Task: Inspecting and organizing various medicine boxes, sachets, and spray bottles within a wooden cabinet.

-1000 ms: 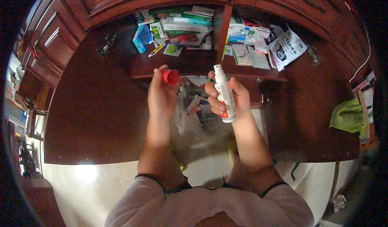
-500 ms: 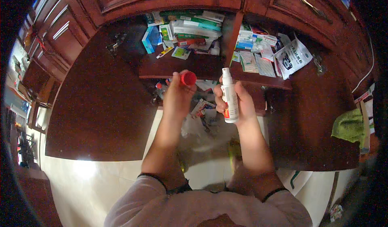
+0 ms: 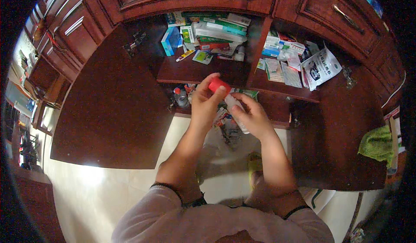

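Between the fingers and thumb of my left hand [image 3: 205, 100] is a red cap [image 3: 219, 86]. My right hand [image 3: 253, 117] is closed round a white spray bottle [image 3: 234, 107], which leans with its top toward upper left. The cap sits over the bottle's nozzle end, and the nozzle itself is hidden. Both hands meet in front of the open cabinet's lower shelf [image 3: 273, 111].
Medicine boxes [image 3: 221, 28] fill the upper left compartment. More packets and a white pouch [image 3: 320, 67] lie in the right one. Wide open doors [image 3: 117, 100] flank me. Small bottles [image 3: 181, 96] stand on the lower shelf. A green towel [image 3: 376, 143] hangs at far right.
My hands have come together. The red cap has moved right onto the spray bottle's top, and the bottle has tilted from upright toward the left.
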The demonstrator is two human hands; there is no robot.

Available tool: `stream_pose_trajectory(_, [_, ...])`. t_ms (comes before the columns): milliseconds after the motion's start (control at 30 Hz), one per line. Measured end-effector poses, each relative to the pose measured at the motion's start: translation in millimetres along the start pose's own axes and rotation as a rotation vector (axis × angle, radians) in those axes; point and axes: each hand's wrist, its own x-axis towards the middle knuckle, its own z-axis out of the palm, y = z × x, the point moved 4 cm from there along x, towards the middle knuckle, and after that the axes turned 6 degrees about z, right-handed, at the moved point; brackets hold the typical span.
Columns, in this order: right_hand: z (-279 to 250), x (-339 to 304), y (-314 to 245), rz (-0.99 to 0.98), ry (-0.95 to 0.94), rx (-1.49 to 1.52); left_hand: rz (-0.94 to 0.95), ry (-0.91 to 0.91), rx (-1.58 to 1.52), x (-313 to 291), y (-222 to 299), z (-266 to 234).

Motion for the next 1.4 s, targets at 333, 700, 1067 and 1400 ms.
stream_pose_trajectory(333, [-5,1,-5,-0.092,0.160,-0.214,0.065,-0.125,0.304,-11,3,16])
stream_pose_trajectory(700, [-8,-5,-1,0.024,0.125,-0.062,0.057,-0.279,0.296,-12,1,18])
stream_pose_trajectory(1067, [-4,-7,4,-0.055,-0.002,0.205,0.172,-0.312,0.335,-14,-1,22])
stream_pose_trajectory(1400, [4,-22,7,0.188,-0.316,0.768,0.099,-0.399,0.176,-22,6,29])
